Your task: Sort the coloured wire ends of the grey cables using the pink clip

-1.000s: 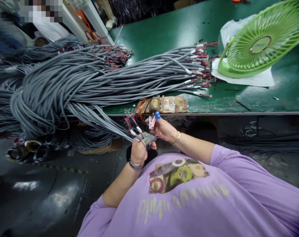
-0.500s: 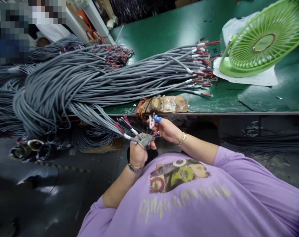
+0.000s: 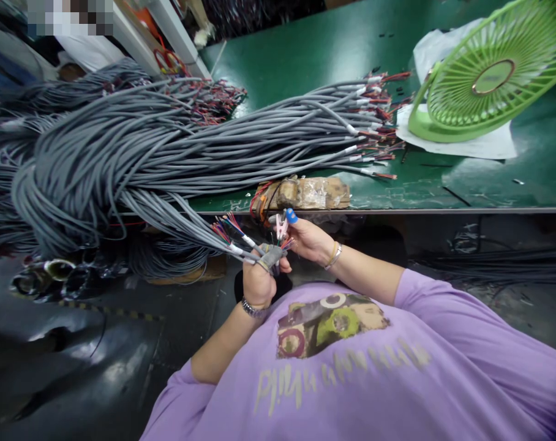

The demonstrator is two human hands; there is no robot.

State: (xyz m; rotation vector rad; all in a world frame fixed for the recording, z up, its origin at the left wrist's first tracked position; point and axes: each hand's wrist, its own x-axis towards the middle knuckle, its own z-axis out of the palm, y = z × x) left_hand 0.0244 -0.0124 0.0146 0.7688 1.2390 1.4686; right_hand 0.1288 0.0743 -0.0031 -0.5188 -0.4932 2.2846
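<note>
My left hand point(image 3: 258, 283) is closed around a grey cable point(image 3: 239, 250), with grey wrapping on its fingers. Thin coloured wires point(image 3: 286, 243) fan out of that grip on the right side. My right hand point(image 3: 309, 240) is beside these wire ends, its thumb wrapped in blue tape point(image 3: 291, 215). Its fingers are drawn together; what they pinch is too small to make out. A pale pink clip point(image 3: 281, 228) shows right by those fingers, below the bench edge; I cannot tell whether they touch it. More cables with bared coloured wires point(image 3: 221, 229) lie to the left of my left hand.
A thick pile of grey cables point(image 3: 204, 150) covers the left of the green bench point(image 3: 328, 55). A wooden block point(image 3: 319, 193) lies at the bench's front edge. On the right stands a green fan point(image 3: 492, 79) on white paper point(image 3: 457, 141). A person's white clothing point(image 3: 87, 49) shows upper left.
My right hand has moved a little left and closer to the wires at my left hand. My left hand has barely moved and keeps its hold on the cable.
</note>
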